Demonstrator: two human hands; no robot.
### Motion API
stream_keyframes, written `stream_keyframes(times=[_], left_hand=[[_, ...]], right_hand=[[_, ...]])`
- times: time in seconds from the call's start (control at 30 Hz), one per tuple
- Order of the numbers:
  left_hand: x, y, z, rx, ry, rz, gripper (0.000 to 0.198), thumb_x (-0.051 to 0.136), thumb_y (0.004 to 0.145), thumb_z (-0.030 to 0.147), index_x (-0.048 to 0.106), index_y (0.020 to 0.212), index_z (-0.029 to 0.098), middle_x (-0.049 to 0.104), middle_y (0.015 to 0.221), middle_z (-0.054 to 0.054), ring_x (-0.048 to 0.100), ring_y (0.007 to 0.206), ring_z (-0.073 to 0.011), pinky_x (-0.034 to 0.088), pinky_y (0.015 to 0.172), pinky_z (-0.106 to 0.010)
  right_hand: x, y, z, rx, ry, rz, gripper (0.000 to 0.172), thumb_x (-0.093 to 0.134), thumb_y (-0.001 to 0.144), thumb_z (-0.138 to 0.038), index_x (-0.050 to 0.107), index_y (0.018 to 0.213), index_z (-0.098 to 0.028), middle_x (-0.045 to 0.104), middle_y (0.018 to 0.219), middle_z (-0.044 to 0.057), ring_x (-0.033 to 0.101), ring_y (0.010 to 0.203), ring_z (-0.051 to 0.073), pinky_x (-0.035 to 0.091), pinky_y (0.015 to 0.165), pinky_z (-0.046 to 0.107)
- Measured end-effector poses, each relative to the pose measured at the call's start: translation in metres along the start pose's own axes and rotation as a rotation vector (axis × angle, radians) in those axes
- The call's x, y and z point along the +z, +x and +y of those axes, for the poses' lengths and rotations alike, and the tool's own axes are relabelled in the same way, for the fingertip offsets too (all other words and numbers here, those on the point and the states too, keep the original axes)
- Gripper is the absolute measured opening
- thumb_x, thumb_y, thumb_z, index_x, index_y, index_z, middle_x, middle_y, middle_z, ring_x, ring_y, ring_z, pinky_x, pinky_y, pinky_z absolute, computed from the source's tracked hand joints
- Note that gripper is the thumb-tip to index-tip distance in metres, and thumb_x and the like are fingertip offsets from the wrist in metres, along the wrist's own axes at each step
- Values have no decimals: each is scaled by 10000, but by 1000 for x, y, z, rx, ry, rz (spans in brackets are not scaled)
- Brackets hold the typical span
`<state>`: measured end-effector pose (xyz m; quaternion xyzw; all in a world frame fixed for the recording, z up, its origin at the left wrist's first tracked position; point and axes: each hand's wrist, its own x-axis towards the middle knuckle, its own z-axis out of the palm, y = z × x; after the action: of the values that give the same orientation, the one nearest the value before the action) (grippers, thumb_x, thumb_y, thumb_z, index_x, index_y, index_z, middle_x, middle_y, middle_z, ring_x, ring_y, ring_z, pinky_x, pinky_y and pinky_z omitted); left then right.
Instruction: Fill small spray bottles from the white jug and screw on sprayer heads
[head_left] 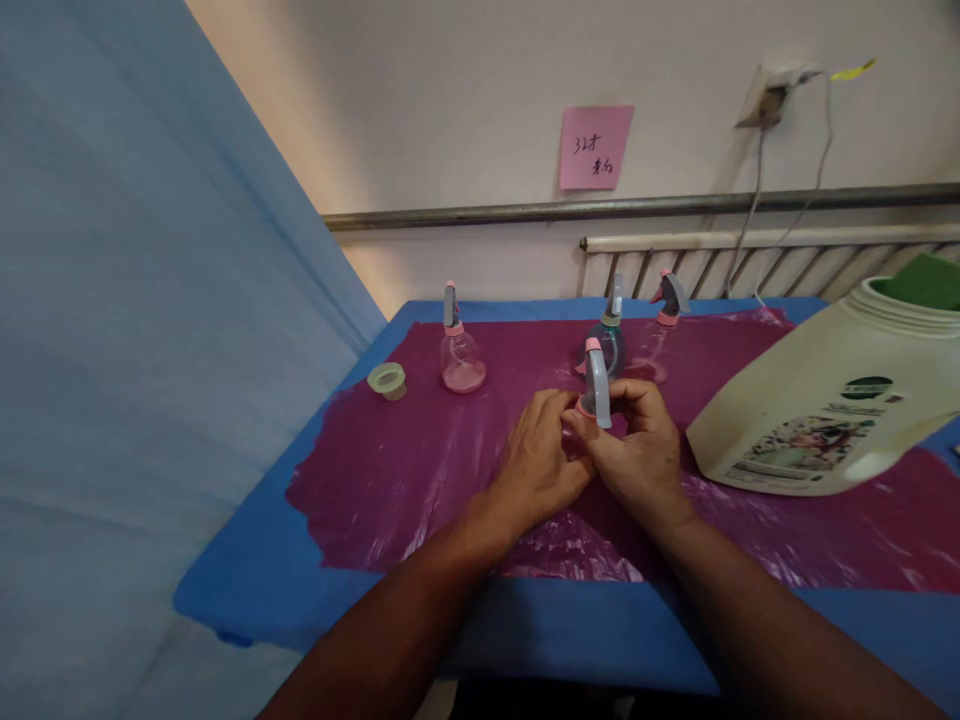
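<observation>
My left hand [538, 455] and my right hand [642, 450] meet at the middle of the table, fingers curled around a small spray bottle with a grey trigger head and pink collar [596, 385]. The bottle's body is hidden inside my fingers. Just behind it stands another small spray bottle [611, 335] with a dark body and green collar. A third small bottle [459, 355] holding pink liquid stands to the left, and a fourth clear one [660, 320] at the back.
A large cream detergent jug [832, 410] lies tilted on the right. A pale green cap [388, 380] rests at the left of the purple plastic sheet [390, 480] covering the blue table [247, 590]. A blue curtain [135, 350] hangs left; a radiator [750, 262] runs behind.
</observation>
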<state>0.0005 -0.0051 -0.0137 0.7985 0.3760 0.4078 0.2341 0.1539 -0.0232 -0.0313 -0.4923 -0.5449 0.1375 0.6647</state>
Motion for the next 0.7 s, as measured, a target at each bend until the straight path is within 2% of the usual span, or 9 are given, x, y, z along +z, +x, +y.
stream_keyframes(times=[0.1,0.23,0.3,0.37,0.5,0.6,0.7], left_hand=[[0,0,-5,-67,-79,19,469,832,916,246,671,1353,295,737,1338,-100,732,1233,-331,611,1092,-508],[0,-1,-10,-125,-153,7,507,860,912,273,698,1392,287,776,1364,-107,752,1257,-352,617,1112,-530],[0,-2,-10,-117,-189,6,537,848,920,266,688,1432,289,769,1435,-110,746,1317,-355,605,1154,-539],[0,-2,-10,-118,-224,3,585,847,913,258,665,1468,289,748,1503,-118,731,1376,-358,582,1206,-560],[1,-2,-11,-134,-262,-28,627,880,902,286,650,1486,295,753,1508,-126,742,1377,-368,595,1191,-570],[1,-2,-11,-119,-264,-40,633,872,925,315,642,1515,297,757,1506,-127,759,1345,-362,618,1148,-551],[1,-2,-10,-122,-248,-53,634,859,929,304,629,1520,292,749,1530,-121,752,1368,-356,605,1177,-551]], right_hand=[[2,-2,-1,-5,50,-32,464,874,982,-429,665,1373,-290,795,1236,97,799,1103,287,690,999,515],[4,-5,-1,52,102,-106,662,787,1047,-416,533,1649,-315,718,1519,160,787,1266,298,673,1120,558],[4,-6,1,51,91,-126,715,794,1036,-400,507,1686,-321,694,1566,159,764,1327,305,634,1191,584],[5,-5,2,33,57,-94,740,843,993,-392,535,1661,-315,705,1539,150,745,1357,317,609,1222,596],[5,-3,4,34,55,-35,712,850,982,-379,561,1627,-292,753,1409,144,770,1279,313,636,1179,583],[4,-3,3,38,91,-96,719,754,1048,-374,488,1711,-295,685,1568,182,752,1351,312,612,1220,592],[4,-4,2,30,67,-102,776,791,1020,-371,481,1727,-299,627,1657,179,699,1444,322,547,1289,606]])
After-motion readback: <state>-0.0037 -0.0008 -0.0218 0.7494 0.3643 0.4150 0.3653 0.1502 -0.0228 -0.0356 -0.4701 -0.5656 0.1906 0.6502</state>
